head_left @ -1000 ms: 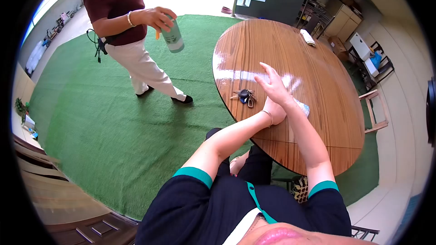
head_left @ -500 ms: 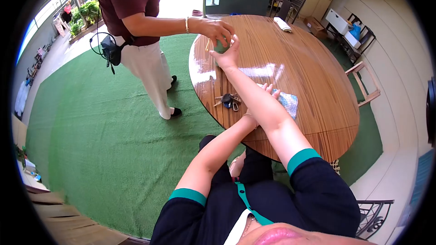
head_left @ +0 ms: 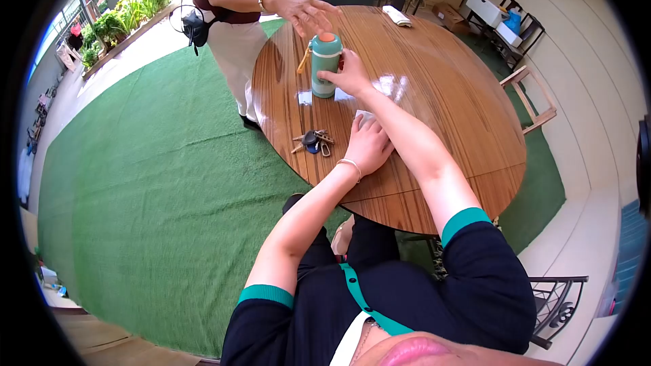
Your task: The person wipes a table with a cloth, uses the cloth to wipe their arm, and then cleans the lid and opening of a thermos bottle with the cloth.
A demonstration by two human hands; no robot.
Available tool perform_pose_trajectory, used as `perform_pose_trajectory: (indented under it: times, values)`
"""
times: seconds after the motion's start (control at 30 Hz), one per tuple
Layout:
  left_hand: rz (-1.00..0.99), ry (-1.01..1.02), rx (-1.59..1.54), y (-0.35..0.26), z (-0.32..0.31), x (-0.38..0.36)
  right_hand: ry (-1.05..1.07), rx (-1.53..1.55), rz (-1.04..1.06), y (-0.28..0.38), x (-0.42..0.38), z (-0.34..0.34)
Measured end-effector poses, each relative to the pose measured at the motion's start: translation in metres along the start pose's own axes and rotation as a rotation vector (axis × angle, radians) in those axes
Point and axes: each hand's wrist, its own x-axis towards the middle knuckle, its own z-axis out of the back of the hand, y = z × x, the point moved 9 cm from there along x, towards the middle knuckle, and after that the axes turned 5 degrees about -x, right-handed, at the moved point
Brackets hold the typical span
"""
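A teal bottle (head_left: 325,61) with a pale band, an orange top and an orange strap stands upright on the wooden table. My right hand (head_left: 349,76) is wrapped round its side, thumb in front. Just above the bottle hovers another person's hand (head_left: 305,13), fingers spread. My left hand (head_left: 369,146) lies on the tabletop beneath my crossing right forearm, fingers pressed on a white cloth (head_left: 365,116) that is mostly hidden under it. Left of this hand rests a bunch of keys (head_left: 314,141).
The round wooden table (head_left: 447,129) has a folded white cloth (head_left: 397,16) at its far edge. The other person stands at its left side on green carpet (head_left: 156,196). A wooden frame (head_left: 532,105) stands to the right, with chairs (head_left: 522,34) by the wall.
The bottle, mostly hidden behind hands before, now shows fully. The other person's hand has lifted off its top. My left hand has come left, and the patterned cloth no longer shows beside my forearm.
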Motion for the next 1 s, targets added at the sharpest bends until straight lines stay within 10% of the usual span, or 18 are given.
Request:
perform_pose_trajectory:
  times: [0.77,1.0]
  values:
    - [0.313,-0.483,-0.661,0.054,0.054,0.048,-0.435,-0.156,-0.007,0.004,-0.105,0.098]
    - [0.399,-0.498,-0.641,0.049,0.112,0.042,-0.007,-0.148,0.163,0.012,-0.132,0.093]
